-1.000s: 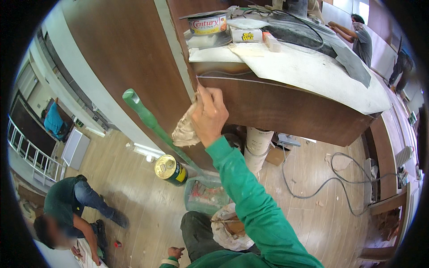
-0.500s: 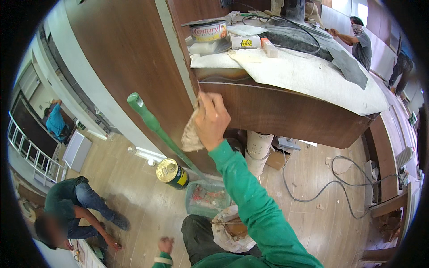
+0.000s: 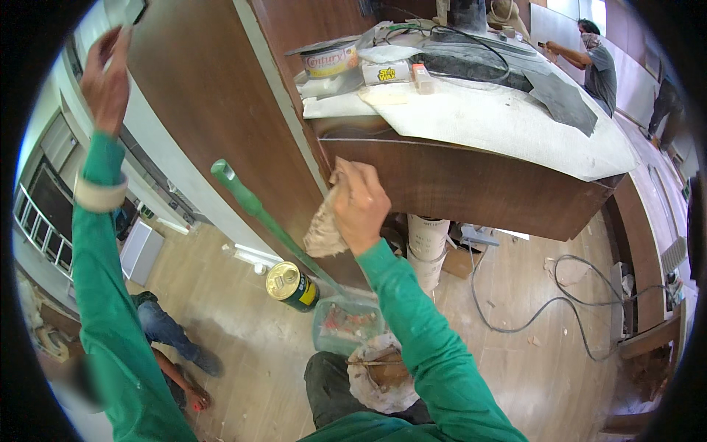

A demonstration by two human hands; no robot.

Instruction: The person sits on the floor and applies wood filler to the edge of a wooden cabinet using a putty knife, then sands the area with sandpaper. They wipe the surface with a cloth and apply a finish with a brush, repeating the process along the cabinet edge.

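Right hand (image 3: 362, 206) grasps a tan rag (image 3: 322, 230), which hangs to the hand's left, in front of a brown panel (image 3: 210, 103). Left hand (image 3: 107, 82) is raised at far left near a dark object (image 3: 137, 10); whether it holds anything cannot be told. A tape roll (image 3: 101, 194) encircles the left sleeve. Left of the rag, a green handle (image 3: 250, 204) slants down toward a tub (image 3: 324, 343). A can (image 3: 302, 295) stands left of the tub.
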